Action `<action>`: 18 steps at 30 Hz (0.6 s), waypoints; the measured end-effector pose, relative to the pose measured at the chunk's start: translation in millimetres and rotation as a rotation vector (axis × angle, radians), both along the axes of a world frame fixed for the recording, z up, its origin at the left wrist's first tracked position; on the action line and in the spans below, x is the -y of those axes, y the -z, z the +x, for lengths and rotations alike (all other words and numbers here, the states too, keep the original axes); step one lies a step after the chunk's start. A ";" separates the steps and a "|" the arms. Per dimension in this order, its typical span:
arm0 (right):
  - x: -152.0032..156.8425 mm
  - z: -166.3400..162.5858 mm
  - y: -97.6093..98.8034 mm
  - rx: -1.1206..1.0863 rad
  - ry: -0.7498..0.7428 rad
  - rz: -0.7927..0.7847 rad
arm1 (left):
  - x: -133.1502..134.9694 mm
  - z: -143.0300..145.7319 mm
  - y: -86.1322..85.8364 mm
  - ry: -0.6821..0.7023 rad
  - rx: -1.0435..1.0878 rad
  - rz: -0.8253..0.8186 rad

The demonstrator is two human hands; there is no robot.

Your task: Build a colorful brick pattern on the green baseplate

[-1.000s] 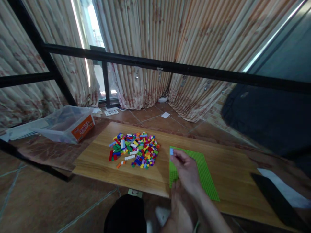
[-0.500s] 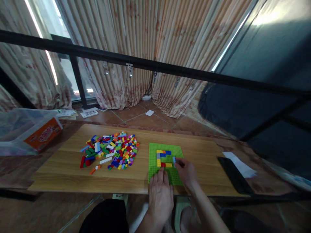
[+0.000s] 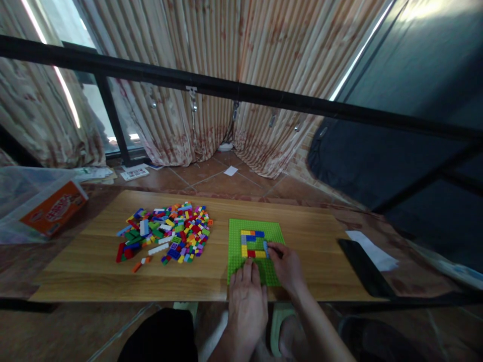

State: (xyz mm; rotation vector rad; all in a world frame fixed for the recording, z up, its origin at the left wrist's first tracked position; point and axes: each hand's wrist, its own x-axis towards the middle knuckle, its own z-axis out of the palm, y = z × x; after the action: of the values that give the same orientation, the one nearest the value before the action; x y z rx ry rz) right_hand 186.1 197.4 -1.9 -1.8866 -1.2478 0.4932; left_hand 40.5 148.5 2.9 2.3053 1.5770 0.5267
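A green baseplate [image 3: 236, 231] lies on the wooden table, bearing a partial outline of yellow, blue, grey, orange and red bricks [image 3: 244, 246]. My right hand [image 3: 289, 266] pinches a light blue brick [image 3: 266, 249] at the outline's right side, against the end of the yellow brick [image 3: 260, 254] in the bottom row. Whether the light blue brick is pressed down, I cannot tell. My left hand [image 3: 247, 291] lies flat over the plate's near edge, its fingers stretched out just below the red brick [image 3: 251, 254].
A heap of loose coloured bricks [image 3: 177, 231] spreads over the left half of the table [image 3: 94, 271]. At the right end lie a black flat object [image 3: 364, 266] and white paper [image 3: 372, 251]. A clear plastic bin [image 3: 22, 181] stands far left. A dark metal bar [image 3: 264, 95] crosses behind the table.
My right hand has moved the light blue brick slightly left, up to the end of the bottom row. My left hand stays on the plate. The whole view has shifted a little.
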 end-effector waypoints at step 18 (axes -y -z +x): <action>-8.5 6.3 3.4 -0.178 -0.030 0.005 | -0.7 -0.4 -2.6 -0.006 -0.008 0.011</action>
State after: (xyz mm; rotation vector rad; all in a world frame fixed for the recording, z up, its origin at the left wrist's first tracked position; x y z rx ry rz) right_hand 192.4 205.9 -5.3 -1.7797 -1.1601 0.6593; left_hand 40.2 149.2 5.4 2.3141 1.5893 0.5292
